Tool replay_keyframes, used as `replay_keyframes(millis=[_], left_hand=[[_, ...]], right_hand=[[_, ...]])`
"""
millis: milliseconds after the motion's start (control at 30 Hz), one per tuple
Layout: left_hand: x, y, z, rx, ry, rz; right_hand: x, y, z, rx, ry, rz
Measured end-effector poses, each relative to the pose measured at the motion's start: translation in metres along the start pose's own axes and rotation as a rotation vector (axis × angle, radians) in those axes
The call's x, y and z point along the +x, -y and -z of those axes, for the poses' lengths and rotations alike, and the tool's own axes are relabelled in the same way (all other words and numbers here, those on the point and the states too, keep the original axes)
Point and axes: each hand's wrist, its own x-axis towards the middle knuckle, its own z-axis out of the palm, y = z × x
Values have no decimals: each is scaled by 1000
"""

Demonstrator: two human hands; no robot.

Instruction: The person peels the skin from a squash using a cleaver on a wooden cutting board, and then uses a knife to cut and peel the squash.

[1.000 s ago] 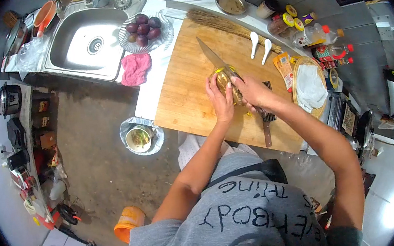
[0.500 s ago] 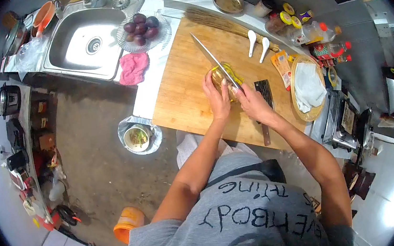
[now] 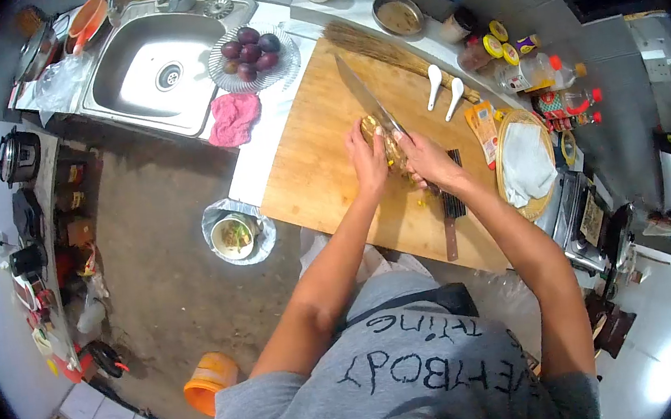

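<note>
A brownish-yellow food item (image 3: 371,126), too small to identify, lies on the wooden board (image 3: 304,143). My left hand (image 3: 367,157) is closed around its near side. In my right hand (image 3: 428,159) is the handle of a long knife (image 3: 362,92), whose blade points away to the upper left, beside the item. Small yellow bits lie near my fingers. Partly under my right forearm rests a dark slotted tool (image 3: 451,230) with a brown handle.
Two white spoons (image 3: 434,87), a bundle of dry stalks (image 3: 371,46) and an orange packet (image 3: 483,130) lie around the board. A basket with white cloth (image 3: 527,161) stands right. Plums (image 3: 250,53) on a glass plate and a pink cloth (image 3: 234,119) are beside the sink (image 3: 195,118).
The knife blade has turned from its raised, edge-up look over the item to lying along its right side. My hands stay close together, and the camera view has shifted slightly.
</note>
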Motion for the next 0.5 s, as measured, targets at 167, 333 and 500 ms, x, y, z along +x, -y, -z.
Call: replay_keyframes(millis=[167, 333, 500], left_hand=[[-6, -8, -1, -2, 19, 51], [-33, -7, 6, 74, 15, 25], [-54, -11, 23, 218, 61, 55]], right_hand=[[-2, 9, 2, 35, 21, -62], [-18, 4, -11, 170, 90, -146], [-42, -4, -26, 257, 66, -195]])
